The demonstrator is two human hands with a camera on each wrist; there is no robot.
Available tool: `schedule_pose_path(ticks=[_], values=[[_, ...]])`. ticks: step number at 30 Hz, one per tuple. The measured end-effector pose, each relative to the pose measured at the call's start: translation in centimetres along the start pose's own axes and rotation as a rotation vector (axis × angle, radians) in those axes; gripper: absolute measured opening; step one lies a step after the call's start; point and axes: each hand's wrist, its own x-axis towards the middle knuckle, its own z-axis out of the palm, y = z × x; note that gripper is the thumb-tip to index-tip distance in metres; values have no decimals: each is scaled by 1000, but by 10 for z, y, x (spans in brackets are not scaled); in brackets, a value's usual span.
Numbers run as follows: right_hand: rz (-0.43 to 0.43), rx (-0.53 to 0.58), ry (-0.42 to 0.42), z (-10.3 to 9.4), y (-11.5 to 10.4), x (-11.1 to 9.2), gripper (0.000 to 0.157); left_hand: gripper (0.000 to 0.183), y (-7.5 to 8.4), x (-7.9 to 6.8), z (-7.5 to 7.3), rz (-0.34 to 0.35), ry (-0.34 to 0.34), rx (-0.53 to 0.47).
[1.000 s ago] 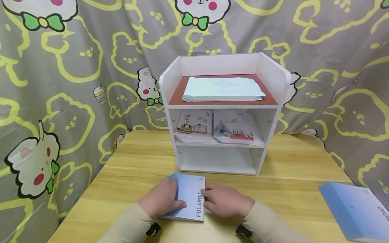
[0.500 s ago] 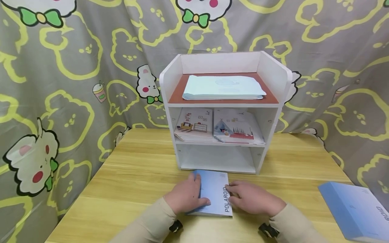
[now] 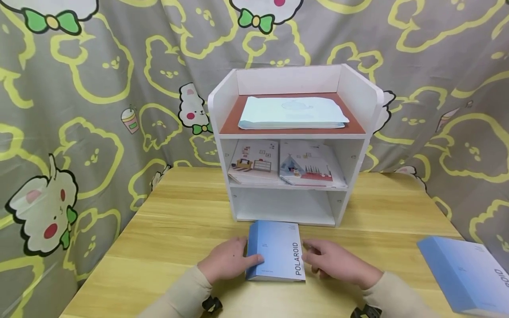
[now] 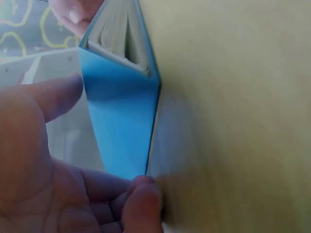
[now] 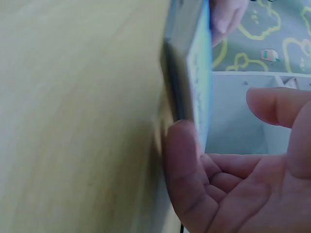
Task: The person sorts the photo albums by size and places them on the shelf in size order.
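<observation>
A blue and white book [image 3: 278,249] marked POLAROID lies on the table in front of the shelf, its blue spine facing left. My left hand [image 3: 230,259] is at the spine, with the thumb over the cover's edge and the other fingers low along the side. The left wrist view shows the spine [image 4: 121,111] and the pages at one end. Beside the opposite edge is my right hand [image 3: 338,260], its fingers loosely bent. In the right wrist view a fingertip [image 5: 182,141] touches that edge while the thumb stands apart.
Behind the book stands a white three-level shelf [image 3: 214,115]. Its top bears a pale flat packet [image 3: 292,112]; illustrated booklets [image 3: 256,161] lie on the middle level. Another POLAROID book [image 3: 465,274] lies at the table's right side. A patterned curtain [image 3: 151,53] hangs behind.
The book has slid right to in front of the shelf. My left hand moved right with it, then drew back from the cover to the spine. My right hand has moved right too.
</observation>
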Motion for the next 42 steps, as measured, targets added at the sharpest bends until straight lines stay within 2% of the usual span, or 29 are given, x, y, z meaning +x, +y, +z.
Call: schedule_pose_path(ticks=[4, 6, 11, 15, 17, 20, 24, 27, 31, 34, 37, 42], values=[[-27, -96, -17, 6, 0, 5, 28, 91, 2, -1, 2, 20, -15, 39], [-49, -180, -12, 10, -1, 8, 20, 93, 5, -1, 4, 22, -16, 36], [-75, -323, 30, 17, -2, 9, 23, 96, 9, 0, 5, 15, -34, -12], [-60, -338, 53, 15, -2, 6, 37, 99, 14, 1, 5, 14, -67, -60], [-49, -317, 58, 12, -1, 5, 38, 99, 16, 2, 5, 17, -81, -90], [-36, -263, 50, 9, 0, 5, 37, 98, 19, 3, 4, 32, -92, -185], [-39, -210, 36, 11, 1, 7, 25, 98, 19, 4, 6, 24, -131, -414], [-48, -195, 33, 14, 0, 7, 18, 102, 17, 2, 9, 7, -139, -513], [-45, -168, 29, 17, -5, 9, 21, 107, 12, -1, 8, 32, -45, -402], [-37, -133, 27, 19, -10, 12, 32, 109, 9, 1, 5, 41, 28, -284], [-35, -97, 27, 21, -15, 20, 44, 107, 3, 3, 1, 36, 71, -223], [-34, -23, 13, 24, -21, 37, 54, 98, -6, 10, -6, -9, 122, -160]])
